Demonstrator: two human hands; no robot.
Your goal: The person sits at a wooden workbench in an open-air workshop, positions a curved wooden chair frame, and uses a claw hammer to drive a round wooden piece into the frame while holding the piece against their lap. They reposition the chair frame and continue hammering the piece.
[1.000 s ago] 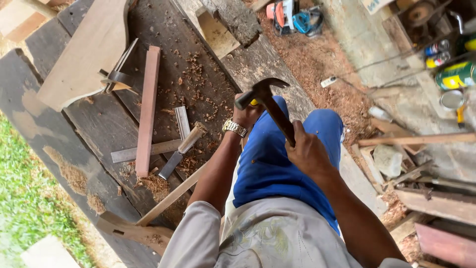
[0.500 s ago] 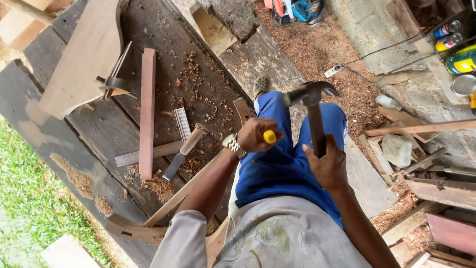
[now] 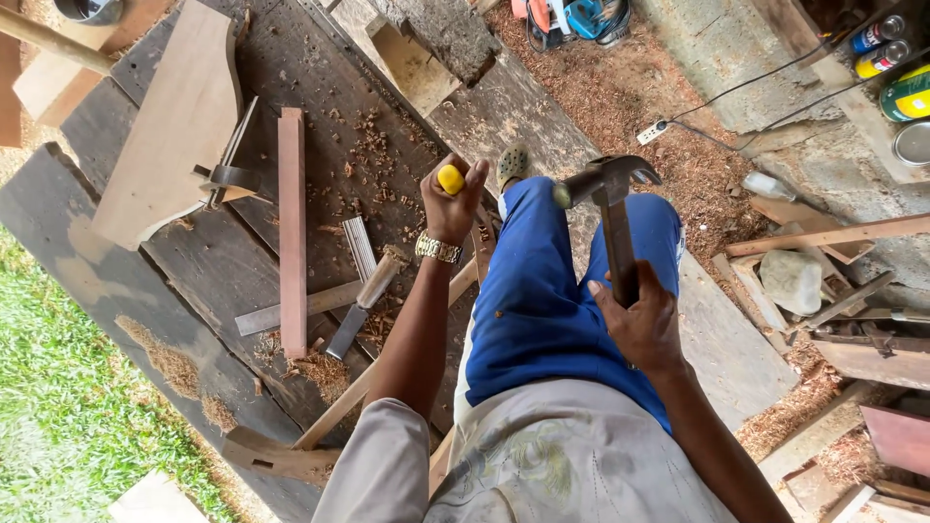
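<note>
My left hand [image 3: 452, 201], with a gold watch on the wrist, grips a yellow-capped chisel handle [image 3: 450, 179] upright over a wooden strip [image 3: 480, 254] on the dark plank workbench [image 3: 116, 291]. My right hand [image 3: 637, 320] holds a claw hammer [image 3: 608, 208] raised to the right of the chisel, its head level with the yellow cap and a short gap apart. Blue trousers [image 3: 542, 300] and a shoe [image 3: 513, 165] lie between the two hands.
On the bench lie a reddish wood bar [image 3: 291, 228], a second chisel [image 3: 363, 302], a metal square [image 3: 228, 174], a curved wooden board [image 3: 179, 126] and wood shavings. Cans [image 3: 906, 92], a stone [image 3: 792, 281] and scrap timber sit at right. Grass borders the left.
The hammer, first down by my left hand, has swung up and to the right. My left hand has shifted up the bench, so the yellow chisel cap now shows.
</note>
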